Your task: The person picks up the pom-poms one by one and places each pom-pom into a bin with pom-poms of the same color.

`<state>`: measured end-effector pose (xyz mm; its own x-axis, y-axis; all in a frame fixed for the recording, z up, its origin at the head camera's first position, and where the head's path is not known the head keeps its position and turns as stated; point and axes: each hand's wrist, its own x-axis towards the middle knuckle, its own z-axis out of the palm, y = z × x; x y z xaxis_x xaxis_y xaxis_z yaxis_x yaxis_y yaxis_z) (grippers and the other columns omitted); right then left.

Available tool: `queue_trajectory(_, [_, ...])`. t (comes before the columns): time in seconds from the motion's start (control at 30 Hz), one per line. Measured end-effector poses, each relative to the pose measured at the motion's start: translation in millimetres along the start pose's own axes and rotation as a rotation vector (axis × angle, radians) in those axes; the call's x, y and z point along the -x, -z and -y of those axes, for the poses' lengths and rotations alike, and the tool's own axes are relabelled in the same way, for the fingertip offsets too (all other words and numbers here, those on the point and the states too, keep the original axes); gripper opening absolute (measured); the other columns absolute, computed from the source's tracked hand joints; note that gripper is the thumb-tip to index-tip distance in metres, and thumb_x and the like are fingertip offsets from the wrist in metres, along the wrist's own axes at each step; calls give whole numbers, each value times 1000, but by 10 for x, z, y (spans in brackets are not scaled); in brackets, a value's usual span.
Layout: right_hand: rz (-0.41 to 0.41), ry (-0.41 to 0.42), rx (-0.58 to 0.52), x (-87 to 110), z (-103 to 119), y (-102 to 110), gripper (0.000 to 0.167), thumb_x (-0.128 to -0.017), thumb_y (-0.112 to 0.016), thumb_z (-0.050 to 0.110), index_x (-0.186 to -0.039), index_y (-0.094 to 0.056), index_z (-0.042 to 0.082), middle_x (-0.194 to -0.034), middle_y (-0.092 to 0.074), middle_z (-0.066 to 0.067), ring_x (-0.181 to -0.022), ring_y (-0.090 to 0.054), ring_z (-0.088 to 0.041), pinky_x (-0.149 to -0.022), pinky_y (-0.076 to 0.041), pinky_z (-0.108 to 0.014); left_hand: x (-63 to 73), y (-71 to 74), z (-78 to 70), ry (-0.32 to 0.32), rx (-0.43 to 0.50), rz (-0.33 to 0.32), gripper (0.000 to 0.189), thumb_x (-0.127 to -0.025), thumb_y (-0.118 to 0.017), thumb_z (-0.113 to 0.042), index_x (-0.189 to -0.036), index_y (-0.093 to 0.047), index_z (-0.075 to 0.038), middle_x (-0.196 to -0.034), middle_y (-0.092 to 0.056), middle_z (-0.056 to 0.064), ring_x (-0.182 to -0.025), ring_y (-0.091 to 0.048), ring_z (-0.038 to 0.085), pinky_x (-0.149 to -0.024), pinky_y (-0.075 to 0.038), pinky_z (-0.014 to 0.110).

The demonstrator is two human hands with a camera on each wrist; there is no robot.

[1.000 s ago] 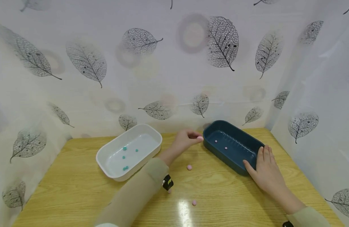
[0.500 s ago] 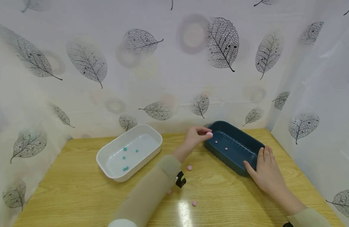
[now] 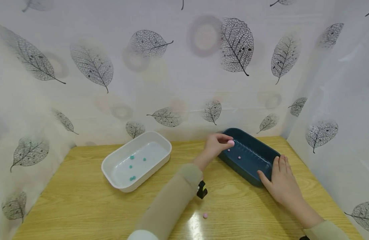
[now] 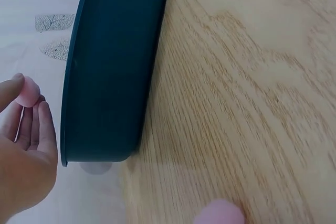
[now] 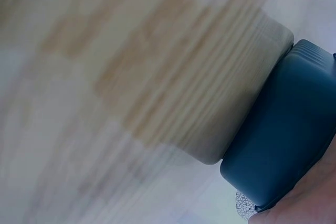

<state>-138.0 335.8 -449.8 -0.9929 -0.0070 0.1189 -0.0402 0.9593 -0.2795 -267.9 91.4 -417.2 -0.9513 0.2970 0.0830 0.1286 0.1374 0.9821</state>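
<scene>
My left hand (image 3: 213, 146) pinches a pink ball (image 3: 230, 142) between thumb and fingertips, over the left end of a dark blue rectangular dish (image 3: 250, 161). In the left wrist view the ball (image 4: 29, 93) shows beside the dish's rim, held by the fingertips. Two smaller pink balls, one nearer the left end (image 3: 228, 150) and one nearer the middle (image 3: 239, 158), lie on the dish's floor. My right hand (image 3: 281, 183) rests on the dish's near right end, fingers straight along the rim and thumb spread over the near side.
A white rectangular dish (image 3: 166, 146) stands on the left of the wooden table (image 3: 82, 206), with several small teal balls (image 3: 132, 157) in it. One pink ball (image 3: 205, 216) lies near the table's front. A leaf-patterned curtain (image 3: 184, 80) encloses the back and sides.
My left hand has carried the pink ball rightward, from beside the dark blue dish to over its left end. Its forearm now covers pink balls seen earlier on the table. The right hand stays put.
</scene>
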Motion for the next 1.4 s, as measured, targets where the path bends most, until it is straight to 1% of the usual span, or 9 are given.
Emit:
queue_trajectory(0.17, [-3,0,7,-3,-8,-3,100,-110,-47,53,-155,-13,-29,-163,-7,-52,-156,-5,-64,-127,-13,-74,-28,-69,18,-6,6,15,26,-94,-82,-10,-118,-80,-1,-115,-81,16,-95,-78,21,-78,-62,21])
queue_trajectory(0.37, [6,-5,11,-3,-7,4,100,-110,-47,54,-155,-13,-29,-163,-7,-52,-156,-4,-64,-126,-14,-74,-41,-128,5,1,-4,15,25,-94,-82,-12,-118,-81,-3,-114,-81,14,-88,-74,12,-74,-60,18])
queue_trajectory(0.47, [8,-7,4,-2,0,9,100,-110,-47,53,-155,-12,-29,-164,-5,-51,-156,-3,-64,-126,-14,-74,-47,-146,-2,4,-13,8,24,-94,-82,-13,-117,-81,-4,-113,-81,13,-88,-74,11,-73,-59,17])
queue_trajectory(0.63, [12,-17,-8,-6,11,27,99,-110,-49,51,-155,-11,-29,-164,0,-51,-156,0,-64,-126,-14,-75,-61,-182,-6,-5,-36,5,22,-95,-82,-12,-116,-82,-4,-112,-81,14,-92,-74,12,-76,-59,16])
queue_trajectory(0.77, [16,-18,0,-8,13,39,99,-110,-49,51,-154,-12,-29,-164,-1,-52,-156,-1,-64,-126,-13,-75,-67,-216,-14,-11,-54,0,22,-94,-82,-12,-115,-82,-5,-112,-81,13,-96,-76,15,-79,-60,16])
queue_trajectory(0.87, [21,-18,1,-6,13,41,99,-110,-48,52,-154,-11,-29,-164,-1,-52,-156,-1,-64,-126,-13,-75,-68,-240,-23,-3,-71,-2,21,-94,-83,-12,-114,-82,-6,-112,-82,12,-99,-77,17,-79,-60,16])
queue_trajectory(1.03, [29,-19,3,-4,18,46,100,-110,-47,53,-155,-10,-29,-164,0,-51,-157,1,-64,-126,-14,-75,-71,-260,-39,19,-87,-9,21,-94,-82,-12,-114,-83,-7,-112,-81,11,-99,-76,18,-78,-59,16])
queue_trajectory(1.2, [35,-22,5,-7,24,51,101,-110,-47,54,-155,-10,-28,-164,0,-51,-157,-1,-64,-125,-15,-75,-85,-273,-51,16,-99,-24,22,-94,-82,-10,-115,-82,-7,-112,-81,11,-100,-76,18,-78,-59,16])
queue_trajectory(1.4, [41,-22,-9,-9,28,47,101,-110,-47,54,-155,-10,-28,-164,1,-51,-156,2,-64,-125,-14,-76,-106,-289,-48,21,-88,-45,22,-94,-82,-9,-116,-81,-6,-112,-80,11,-100,-75,19,-80,-61,18])
